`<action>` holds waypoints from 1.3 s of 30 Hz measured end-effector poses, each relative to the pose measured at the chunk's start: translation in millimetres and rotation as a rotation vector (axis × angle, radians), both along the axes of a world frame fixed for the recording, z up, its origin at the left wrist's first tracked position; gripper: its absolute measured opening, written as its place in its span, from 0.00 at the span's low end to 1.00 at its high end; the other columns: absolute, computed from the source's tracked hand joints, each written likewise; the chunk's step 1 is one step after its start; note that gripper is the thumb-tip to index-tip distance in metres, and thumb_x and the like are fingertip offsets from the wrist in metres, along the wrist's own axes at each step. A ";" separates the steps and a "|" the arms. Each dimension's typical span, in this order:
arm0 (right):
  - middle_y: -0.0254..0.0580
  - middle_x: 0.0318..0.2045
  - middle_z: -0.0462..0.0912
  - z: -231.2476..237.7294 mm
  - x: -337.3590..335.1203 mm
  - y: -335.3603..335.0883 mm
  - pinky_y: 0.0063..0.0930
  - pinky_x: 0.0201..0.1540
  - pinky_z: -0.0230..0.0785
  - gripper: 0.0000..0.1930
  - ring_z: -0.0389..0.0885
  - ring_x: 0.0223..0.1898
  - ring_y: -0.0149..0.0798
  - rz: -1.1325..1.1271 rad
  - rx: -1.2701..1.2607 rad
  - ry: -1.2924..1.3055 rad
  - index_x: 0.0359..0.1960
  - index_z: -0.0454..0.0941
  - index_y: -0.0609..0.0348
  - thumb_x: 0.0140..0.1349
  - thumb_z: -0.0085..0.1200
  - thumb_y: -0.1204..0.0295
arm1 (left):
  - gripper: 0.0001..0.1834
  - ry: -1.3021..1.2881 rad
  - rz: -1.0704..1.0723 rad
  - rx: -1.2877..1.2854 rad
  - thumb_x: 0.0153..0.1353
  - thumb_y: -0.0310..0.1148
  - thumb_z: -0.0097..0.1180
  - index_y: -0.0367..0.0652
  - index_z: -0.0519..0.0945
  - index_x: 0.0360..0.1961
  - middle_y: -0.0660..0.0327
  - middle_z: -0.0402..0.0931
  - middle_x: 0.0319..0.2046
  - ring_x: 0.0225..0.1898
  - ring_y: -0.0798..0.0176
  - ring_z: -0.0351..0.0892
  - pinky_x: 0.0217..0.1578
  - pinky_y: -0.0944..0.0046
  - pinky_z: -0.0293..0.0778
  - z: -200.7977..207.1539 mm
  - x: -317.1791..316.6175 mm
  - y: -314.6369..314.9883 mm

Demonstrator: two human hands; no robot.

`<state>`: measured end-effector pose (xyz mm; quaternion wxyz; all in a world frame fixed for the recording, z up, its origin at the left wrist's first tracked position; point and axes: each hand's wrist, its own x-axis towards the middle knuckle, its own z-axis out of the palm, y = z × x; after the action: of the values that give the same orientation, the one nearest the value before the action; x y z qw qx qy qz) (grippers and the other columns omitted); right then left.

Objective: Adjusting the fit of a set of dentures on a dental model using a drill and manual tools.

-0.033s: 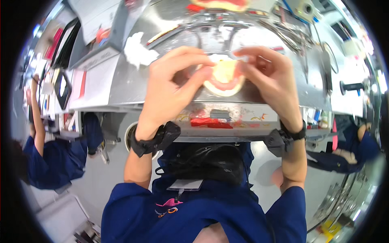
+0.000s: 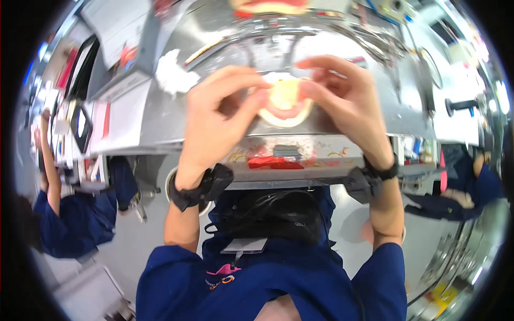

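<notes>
A cream-coloured dental cast [image 2: 284,119] with a pink wax rim [image 2: 285,111] along its curve is between my hands, over the near part of the metal bench. My left hand [image 2: 227,104] pinches its left side with thumb and fingertips. From the other side, my right hand [image 2: 342,99] presses thumb and finger against the pink rim, its index finger raised above the cast. Motion blur softens the fingertips and the cast's details. Whether the cast touches the bench, I cannot tell.
Crumpled white tissue [image 2: 175,73] lies left of my hands, near a long thin tool [image 2: 206,53]. Several metal instruments [image 2: 367,43] lie at the back right. Another pink-and-cream model [image 2: 270,6] stands at the far edge. Below the bench edge, an open drawer [image 2: 316,160] holds red scraps [image 2: 276,162].
My hands and the cast appear slightly further left in the picture, along with the bench things. The grip on the cast looks the same.
</notes>
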<state>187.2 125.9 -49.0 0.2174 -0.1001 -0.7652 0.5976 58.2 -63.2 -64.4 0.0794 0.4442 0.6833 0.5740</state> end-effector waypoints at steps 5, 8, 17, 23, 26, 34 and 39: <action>0.45 0.25 0.84 -18.4 -0.7 3.6 0.28 0.31 0.75 0.09 0.84 0.26 0.34 -0.044 0.085 0.168 0.38 0.85 0.63 0.57 0.63 0.73 | 0.09 -0.004 -0.008 0.040 0.63 0.22 0.63 0.35 0.84 0.45 0.63 0.80 0.43 0.26 0.78 0.71 0.24 0.76 0.63 2.8 3.4 7.8; 0.39 0.24 0.84 -21.6 -1.4 4.2 0.25 0.29 0.73 0.07 0.81 0.25 0.28 -0.067 0.166 0.278 0.38 0.84 0.62 0.61 0.62 0.73 | 0.08 -0.065 0.057 -0.064 0.65 0.24 0.63 0.34 0.83 0.43 0.62 0.80 0.43 0.30 0.77 0.73 0.27 0.76 0.65 3.5 3.7 9.6; 0.50 0.25 0.82 -28.3 -9.5 -0.4 0.40 0.35 0.74 0.07 0.82 0.28 0.48 -0.148 0.240 0.333 0.28 0.82 0.65 0.54 0.60 0.72 | 0.07 -0.074 0.081 -0.077 0.66 0.25 0.64 0.35 0.81 0.44 0.67 0.77 0.36 0.28 0.81 0.69 0.26 0.79 0.60 1.2 11.3 15.0; 0.49 0.26 0.81 -29.3 -9.7 0.0 0.37 0.34 0.73 0.06 0.81 0.27 0.46 -0.124 0.224 0.344 0.29 0.82 0.65 0.56 0.61 0.73 | 0.10 -0.041 0.098 -0.098 0.65 0.26 0.65 0.33 0.81 0.44 0.61 0.77 0.44 0.37 0.74 0.75 0.35 0.75 0.70 0.5 8.3 9.2; 0.47 0.26 0.80 -25.5 -6.0 1.2 0.35 0.32 0.73 0.07 0.80 0.26 0.42 -0.102 0.162 0.332 0.31 0.82 0.65 0.58 0.62 0.73 | 0.17 0.140 0.002 -0.003 0.58 0.28 0.72 0.32 0.81 0.45 0.56 0.77 0.51 0.44 0.69 0.78 0.43 0.70 0.75 0.8 12.4 3.5; 0.43 0.36 0.80 -16.6 6.0 3.7 0.29 0.31 0.72 0.12 0.80 0.27 0.36 0.056 0.246 0.250 0.41 0.84 0.60 0.59 0.67 0.68 | 0.26 0.477 0.019 -0.080 0.39 0.26 0.81 0.37 0.85 0.42 0.53 0.79 0.50 0.49 0.52 0.81 0.49 0.58 0.77 -1.8 23.8 4.2; 0.42 0.48 0.78 -9.5 9.3 6.3 0.30 0.38 0.76 0.23 0.82 0.40 0.41 0.156 0.331 0.292 0.46 0.85 0.55 0.49 0.76 0.63 | 0.24 0.518 -0.023 0.055 0.43 0.23 0.78 0.36 0.83 0.44 0.53 0.80 0.48 0.55 0.44 0.80 0.54 0.51 0.76 -3.4 19.3 3.2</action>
<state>196.5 132.2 -58.5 0.2924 0.0837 -0.8188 0.4869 77.4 -60.0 -67.8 -0.1038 0.5864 0.6597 0.4584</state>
